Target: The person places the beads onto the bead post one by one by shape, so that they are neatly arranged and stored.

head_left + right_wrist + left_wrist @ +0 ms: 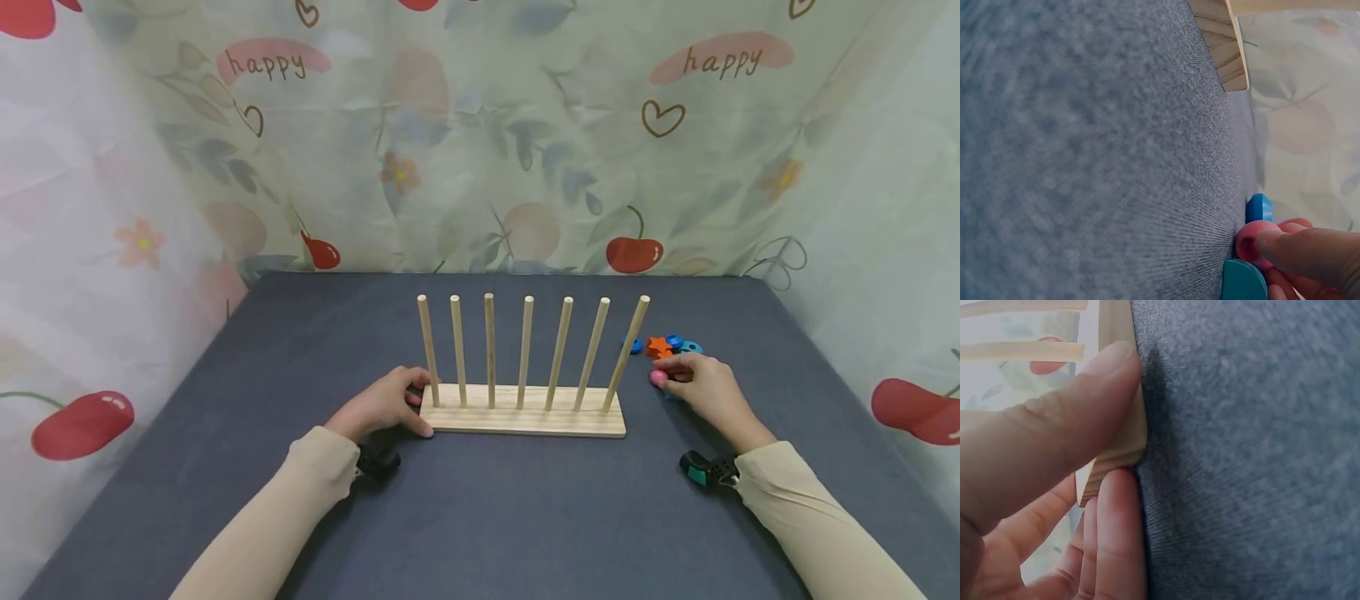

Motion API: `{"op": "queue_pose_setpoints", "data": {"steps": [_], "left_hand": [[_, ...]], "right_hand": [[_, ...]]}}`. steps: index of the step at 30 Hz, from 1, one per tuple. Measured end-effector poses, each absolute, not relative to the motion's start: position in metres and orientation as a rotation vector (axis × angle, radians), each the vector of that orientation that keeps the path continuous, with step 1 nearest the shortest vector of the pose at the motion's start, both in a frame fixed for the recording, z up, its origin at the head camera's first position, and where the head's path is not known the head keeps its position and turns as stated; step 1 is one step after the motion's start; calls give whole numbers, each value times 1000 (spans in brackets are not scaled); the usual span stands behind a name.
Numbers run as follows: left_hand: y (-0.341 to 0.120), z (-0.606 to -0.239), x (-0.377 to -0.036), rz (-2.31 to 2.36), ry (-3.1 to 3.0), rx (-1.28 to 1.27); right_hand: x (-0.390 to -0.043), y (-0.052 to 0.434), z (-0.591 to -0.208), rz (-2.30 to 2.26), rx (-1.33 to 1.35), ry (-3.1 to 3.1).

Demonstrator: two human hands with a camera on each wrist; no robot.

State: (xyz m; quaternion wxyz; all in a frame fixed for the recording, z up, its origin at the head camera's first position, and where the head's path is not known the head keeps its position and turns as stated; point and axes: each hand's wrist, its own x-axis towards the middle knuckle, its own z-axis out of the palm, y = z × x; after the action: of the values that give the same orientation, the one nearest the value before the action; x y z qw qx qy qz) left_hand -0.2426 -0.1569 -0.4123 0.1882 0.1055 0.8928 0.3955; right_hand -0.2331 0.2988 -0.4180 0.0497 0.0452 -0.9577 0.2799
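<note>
A wooden peg stand (525, 422) with several bare upright pegs sits mid-table. My left hand (390, 405) grips its left end. In the left wrist view the thumb (1094, 387) lies along the base's front edge, with fingers against the end face. Right of the stand, my right hand (708, 387) pinches a round pink bead (658, 378) between thumb and fingers. The right wrist view shows a dark hole in this pink bead (1250, 242), low beside the cloth. A teal piece (1244, 281) and a blue piece (1259, 208) are close around it.
Behind the right hand lies a small cluster: orange star-shaped pieces (658, 347), a blue bead (674, 341) and a light-blue piece (692, 347). Dark grey cloth (525, 517) covers the table. A patterned curtain (480, 150) hangs behind and on both sides.
</note>
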Motion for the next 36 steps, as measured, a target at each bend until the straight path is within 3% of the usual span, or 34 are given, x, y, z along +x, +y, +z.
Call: {"op": "queue_pose_setpoints", "data": {"steps": [26,36], "left_hand": [[-157,-414,-242,1133,2490,266],[-157,-414,-243,1129,2490,283]], "right_hand": [[-234,293,-418,790,107,-2930],[-220,272,-372,1035,30,-2804]]}}
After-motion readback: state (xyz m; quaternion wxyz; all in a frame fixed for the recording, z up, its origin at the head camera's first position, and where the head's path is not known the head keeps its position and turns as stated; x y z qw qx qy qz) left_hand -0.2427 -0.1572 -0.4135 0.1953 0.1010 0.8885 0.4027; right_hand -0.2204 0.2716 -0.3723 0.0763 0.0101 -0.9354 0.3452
